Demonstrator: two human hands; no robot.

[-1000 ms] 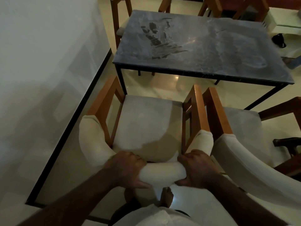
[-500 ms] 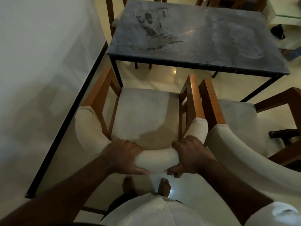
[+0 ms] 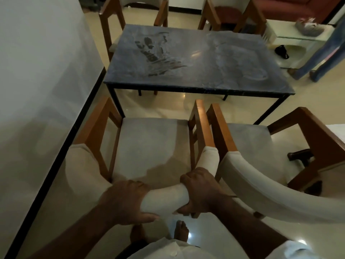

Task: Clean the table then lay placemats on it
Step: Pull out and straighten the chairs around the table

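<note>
A dark blue stone-topped table (image 3: 242,75) on black legs stands ahead, its top dusty and marked with dark smears left of centre. Between me and the table is a wooden armchair (image 3: 149,144) with a pale cushioned seat and a curved white padded backrest. My left hand (image 3: 127,202) and my right hand (image 3: 201,191) both grip the middle of that backrest, side by side. No placemats or cloth are in sight.
A second matching armchair (image 3: 261,156) stands tight against the right of the first. More wooden chairs (image 3: 112,34) stand beyond the table. A white wall (image 3: 37,90) with black skirting runs along the left. A person's legs (image 3: 321,53) stand far right near a low white shelf.
The table now appears farther off and more of the room beyond it shows. Both hands keep their grip on the backrest, the right hand a little nearer the right end.
</note>
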